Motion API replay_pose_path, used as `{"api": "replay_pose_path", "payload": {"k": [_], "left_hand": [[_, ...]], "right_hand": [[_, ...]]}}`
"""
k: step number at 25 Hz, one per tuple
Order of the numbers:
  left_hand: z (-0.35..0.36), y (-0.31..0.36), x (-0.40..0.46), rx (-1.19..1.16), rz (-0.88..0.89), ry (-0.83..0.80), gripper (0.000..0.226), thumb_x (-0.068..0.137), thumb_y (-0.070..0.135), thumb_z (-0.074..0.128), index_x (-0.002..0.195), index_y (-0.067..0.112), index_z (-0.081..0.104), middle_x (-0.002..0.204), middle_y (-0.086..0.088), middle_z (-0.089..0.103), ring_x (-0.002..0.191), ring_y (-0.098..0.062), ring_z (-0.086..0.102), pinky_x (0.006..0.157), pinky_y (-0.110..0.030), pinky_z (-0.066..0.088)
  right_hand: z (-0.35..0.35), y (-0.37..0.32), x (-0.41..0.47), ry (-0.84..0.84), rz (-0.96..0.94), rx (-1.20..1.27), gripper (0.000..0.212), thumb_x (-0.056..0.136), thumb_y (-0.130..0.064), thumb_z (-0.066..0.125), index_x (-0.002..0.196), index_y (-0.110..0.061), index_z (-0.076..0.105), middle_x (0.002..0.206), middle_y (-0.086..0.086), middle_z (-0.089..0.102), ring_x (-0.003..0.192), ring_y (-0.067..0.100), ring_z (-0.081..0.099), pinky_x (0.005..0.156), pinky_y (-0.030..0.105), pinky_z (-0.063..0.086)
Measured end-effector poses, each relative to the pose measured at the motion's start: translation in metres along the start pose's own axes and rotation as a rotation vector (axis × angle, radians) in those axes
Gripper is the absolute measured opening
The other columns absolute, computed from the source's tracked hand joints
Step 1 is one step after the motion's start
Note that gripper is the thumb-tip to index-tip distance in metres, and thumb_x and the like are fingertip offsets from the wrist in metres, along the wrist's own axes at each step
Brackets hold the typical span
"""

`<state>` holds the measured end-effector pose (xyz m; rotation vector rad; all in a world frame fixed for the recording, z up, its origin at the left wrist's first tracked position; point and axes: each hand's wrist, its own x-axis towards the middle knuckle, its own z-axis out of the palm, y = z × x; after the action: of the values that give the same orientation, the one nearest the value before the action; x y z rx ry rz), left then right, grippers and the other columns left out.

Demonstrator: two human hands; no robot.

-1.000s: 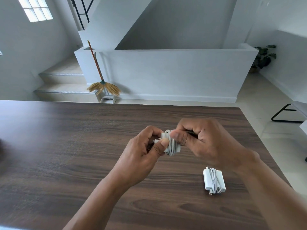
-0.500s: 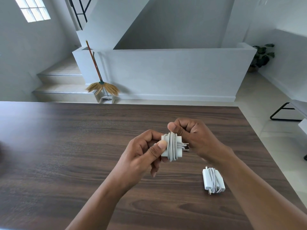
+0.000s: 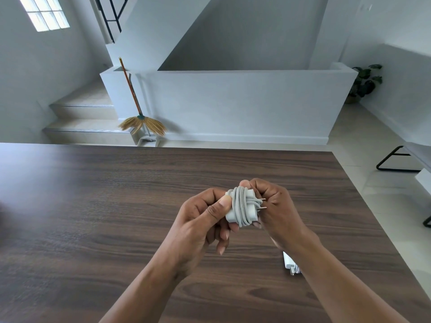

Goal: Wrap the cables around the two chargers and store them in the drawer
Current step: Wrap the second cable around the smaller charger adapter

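Observation:
A white charger [image 3: 242,207] with its grey-white cable wound several times around it is held above the wooden table [image 3: 93,206]. My left hand [image 3: 200,220] grips its left end, thumb pressed on the near face. My right hand [image 3: 272,206] curls around its right end, where two metal prongs stick out. A second white charger [image 3: 289,264], also wrapped in its cable, lies on the table under my right forearm, which hides most of it. No drawer is in view.
The table's far edge runs across the middle of the view and its right edge falls away to a tiled floor. A broom [image 3: 140,117] leans on the stair wall behind. A black-legged bench [image 3: 401,159] stands at the right.
My right hand has come down around the charger's prong end. My right forearm now covers most of the second charger on the table.

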<state>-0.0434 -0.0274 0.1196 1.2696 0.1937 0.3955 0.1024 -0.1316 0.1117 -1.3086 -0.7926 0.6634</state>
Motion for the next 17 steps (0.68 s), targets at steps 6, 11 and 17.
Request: {"api": "replay_pose_path", "payload": {"k": [6, 11, 17], "left_hand": [[0.000, 0.007, 0.004, -0.013, 0.011, 0.132, 0.028, 0.096, 0.030, 0.062, 0.098, 0.003, 0.068, 0.070, -0.011, 0.065, 0.051, -0.014, 0.052, 0.040, -0.025, 0.043], [0.000, 0.009, 0.012, -0.078, -0.015, 0.249, 0.035, 0.090, 0.033, 0.062, 0.100, -0.001, 0.064, 0.067, -0.010, 0.067, 0.051, -0.014, 0.052, 0.038, -0.025, 0.043], [0.007, 0.001, 0.015, -0.020, 0.001, 0.278, 0.047, 0.093, 0.037, 0.060, 0.109, -0.007, 0.062, 0.071, -0.010, 0.066, 0.054, -0.015, 0.053, 0.043, -0.028, 0.045]], "right_hand": [[-0.007, 0.014, -0.012, 0.017, 0.004, -0.068, 0.037, 0.095, -0.034, 0.071, 0.082, -0.001, 0.065, 0.055, 0.014, 0.046, 0.042, 0.017, 0.038, 0.040, 0.026, 0.033], [-0.001, 0.006, -0.040, -0.011, -0.101, -0.321, 0.009, 0.097, -0.025, 0.069, 0.090, -0.022, 0.073, 0.065, 0.007, 0.066, 0.048, 0.019, 0.060, 0.045, 0.037, 0.052], [-0.004, -0.018, -0.043, 0.035, -0.288, -0.605, 0.008, 0.094, -0.026, 0.076, 0.088, -0.032, 0.076, 0.064, -0.004, 0.070, 0.050, 0.019, 0.065, 0.048, 0.042, 0.051]]}}
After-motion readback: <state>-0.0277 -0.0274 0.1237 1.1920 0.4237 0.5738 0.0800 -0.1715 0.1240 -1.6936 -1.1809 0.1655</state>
